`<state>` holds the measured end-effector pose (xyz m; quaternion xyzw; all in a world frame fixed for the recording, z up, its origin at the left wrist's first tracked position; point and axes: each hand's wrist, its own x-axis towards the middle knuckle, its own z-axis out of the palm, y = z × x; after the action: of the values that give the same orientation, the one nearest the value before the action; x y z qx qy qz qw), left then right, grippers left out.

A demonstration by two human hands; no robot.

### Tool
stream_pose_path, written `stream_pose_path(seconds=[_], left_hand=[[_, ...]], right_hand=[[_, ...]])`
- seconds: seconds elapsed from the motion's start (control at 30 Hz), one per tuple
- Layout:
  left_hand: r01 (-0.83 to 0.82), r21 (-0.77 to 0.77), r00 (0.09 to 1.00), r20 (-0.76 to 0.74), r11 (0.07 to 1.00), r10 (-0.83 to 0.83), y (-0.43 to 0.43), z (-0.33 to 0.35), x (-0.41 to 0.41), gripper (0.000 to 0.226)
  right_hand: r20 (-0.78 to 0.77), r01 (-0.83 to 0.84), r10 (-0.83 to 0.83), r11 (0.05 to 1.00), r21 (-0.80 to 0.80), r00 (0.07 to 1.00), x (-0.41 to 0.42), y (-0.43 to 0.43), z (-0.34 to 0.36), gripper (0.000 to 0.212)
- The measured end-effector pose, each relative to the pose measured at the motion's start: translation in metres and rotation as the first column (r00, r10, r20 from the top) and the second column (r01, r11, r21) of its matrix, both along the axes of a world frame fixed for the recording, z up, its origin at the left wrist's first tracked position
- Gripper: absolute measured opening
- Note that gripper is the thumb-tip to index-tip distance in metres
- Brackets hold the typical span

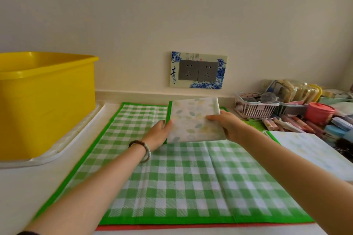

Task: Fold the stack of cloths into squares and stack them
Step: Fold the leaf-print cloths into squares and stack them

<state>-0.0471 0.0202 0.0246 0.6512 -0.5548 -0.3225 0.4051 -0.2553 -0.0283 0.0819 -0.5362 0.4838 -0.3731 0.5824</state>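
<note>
Starting at nine o'clock of the view, a deep yellow plastic tub stands in a shallow white plastic tray on the pale counter. Just right of the tray, a large green-and-white checked cloth with a bright green border lies spread flat and fills the middle down to six o'clock, where a thin red cloth edge shows from under its near side. The left arm reaches in from seven o'clock, a brown and pale bead bracelet on the wrist. The left hand has its grip closed on the left side of a thick, white folded leaf-print cloth, thumb at the edge and fingers hidden underneath. That folded leaf-print cloth sits just past the centre toward twelve o'clock, over the far part of the checked cloth, its near edge lifted and casting a shadow; a strip of green border runs along its left side. On the wall above it, at twelve o'clock, is a grey double socket in a blue-flowered plate. The right hand, with its arm coming in from four o'clock, pinches the cloth's right side, thumb on top and fingers below. At three o'clock stand a white slatted plastic basket, a row of pink pens and a round pink lidded pot, and a flat pale leaf-print sheet lies at four o'clock.
</note>
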Motion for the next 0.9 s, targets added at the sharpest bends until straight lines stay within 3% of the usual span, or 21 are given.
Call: stream_pose_path(seconds=[0.13,0.27,0.4,0.53,0.7,0.9], left_hand=[[0.132,0.015,0.914,-0.389,0.991,-0.116,-0.005,0.025,-0.047,0.045],[0.172,-0.001,0.811,-0.567,0.985,-0.143,-0.01,0.039,-0.099,0.033],[0.248,-0.031,0.738,-0.641,0.968,-0.21,-0.02,0.043,-0.153,0.032],[0.326,-0.02,0.682,-0.688,0.945,-0.25,-0.024,0.044,-0.205,0.027],[0.398,0.039,0.671,-0.694,0.917,-0.262,-0.03,0.031,-0.248,0.036],[0.396,0.096,0.741,-0.62,0.913,-0.257,-0.031,0.01,-0.267,0.017]], right_hand=[[-0.018,0.029,-0.03,0.998,-0.052,0.999,-0.058,0.002,0.019,0.02],[-0.11,0.093,-0.101,0.993,-0.078,0.989,-0.122,0.004,0.036,0.022],[-0.187,0.111,-0.124,0.991,-0.077,0.975,-0.183,0.009,0.052,0.012],[-0.258,0.146,-0.145,0.989,-0.015,0.955,-0.237,0.006,0.056,0.016],[-0.364,0.222,-0.189,0.974,0.049,0.912,-0.281,0.007,0.046,0.011],[-0.438,0.242,-0.167,0.963,0.121,0.883,-0.304,-0.003,0.018,0.045]])
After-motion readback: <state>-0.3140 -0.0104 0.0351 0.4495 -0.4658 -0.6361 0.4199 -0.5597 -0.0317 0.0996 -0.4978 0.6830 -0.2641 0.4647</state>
